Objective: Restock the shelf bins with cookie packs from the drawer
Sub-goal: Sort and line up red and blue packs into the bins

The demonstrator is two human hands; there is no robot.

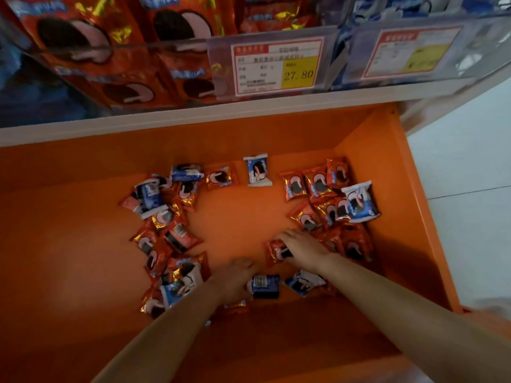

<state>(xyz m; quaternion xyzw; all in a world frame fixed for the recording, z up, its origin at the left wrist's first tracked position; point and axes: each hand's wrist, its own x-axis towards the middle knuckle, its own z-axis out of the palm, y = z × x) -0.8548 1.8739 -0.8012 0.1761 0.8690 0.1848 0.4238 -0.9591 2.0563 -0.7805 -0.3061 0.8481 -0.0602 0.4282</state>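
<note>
Hands are lowered into the orange drawer (387, 172), where cookie packs (318, 186) lie scattered.
Right of the drawer's middle, towards its front, a red pack (276, 251) is gripped by the right hand (302, 248), with the fingers curled over its top edge. The left hand (235, 277) is held just beside it, nearer the drawer's front, next to a dark blue pack (264, 286). Its fingers are turned down out of sight, so whether anything is held cannot be told. Red and blue packs are strewn along the drawer's left side, back wall and right corner. Above the drawer's back edge, clear-fronted shelf bins (132, 48) are stocked with packs, and a price tag (276, 66) is fixed to them.
</note>
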